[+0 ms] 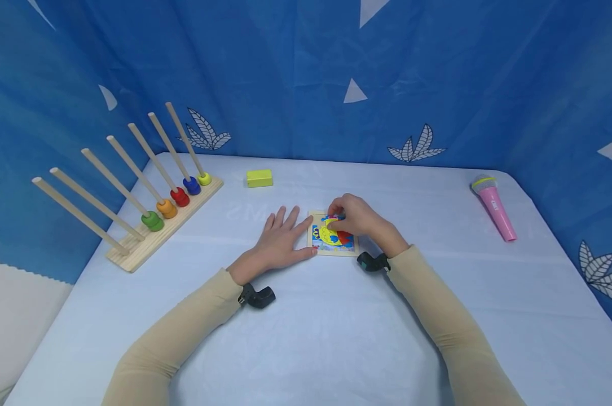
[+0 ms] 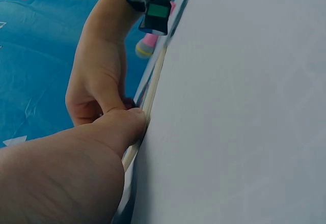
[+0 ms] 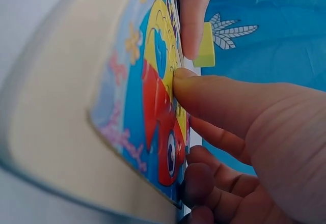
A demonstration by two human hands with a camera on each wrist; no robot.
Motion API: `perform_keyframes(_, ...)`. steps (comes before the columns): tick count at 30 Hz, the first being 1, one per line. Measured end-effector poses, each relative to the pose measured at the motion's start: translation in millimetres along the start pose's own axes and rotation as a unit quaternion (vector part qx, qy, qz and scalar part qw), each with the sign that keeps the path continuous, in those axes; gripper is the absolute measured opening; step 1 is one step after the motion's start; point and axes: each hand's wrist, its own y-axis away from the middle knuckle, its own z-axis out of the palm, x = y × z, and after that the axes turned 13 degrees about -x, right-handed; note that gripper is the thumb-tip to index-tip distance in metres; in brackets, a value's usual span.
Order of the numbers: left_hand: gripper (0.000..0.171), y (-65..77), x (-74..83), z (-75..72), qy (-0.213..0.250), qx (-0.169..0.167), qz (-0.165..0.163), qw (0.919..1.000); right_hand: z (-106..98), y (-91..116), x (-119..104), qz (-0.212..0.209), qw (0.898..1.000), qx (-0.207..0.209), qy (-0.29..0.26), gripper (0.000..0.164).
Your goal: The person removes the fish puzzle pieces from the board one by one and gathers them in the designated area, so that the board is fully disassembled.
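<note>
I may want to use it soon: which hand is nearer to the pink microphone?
The right hand. It is at the fish puzzle, left of the pink microphone; the left hand is farther off, at the puzzle's left edge.

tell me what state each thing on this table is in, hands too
Left hand: spread, touching the puzzle.
Right hand: fingers curled, thumb on puzzle.
Puzzle: lying flat.
Peg rack: standing, two nearest pegs bare.
Block: lying on the table.
Microphone: lying down; power unclear.
</note>
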Motion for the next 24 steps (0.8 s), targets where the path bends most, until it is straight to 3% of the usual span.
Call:
perform_keyframes(19,0.084,0.2,1.3,0.1,-0.001,-0.001,-0.002,1.0,2.7,0.4,0.0,-0.02,0.999,0.028,0.02,0.036)
perform_keyframes(24,0.084,-0.3,1.1,-0.1,-0.003,0.0,-0.003,1.0,0.1,3.1,3.2,-0.034,0.999,0.027,-0.004,0.028)
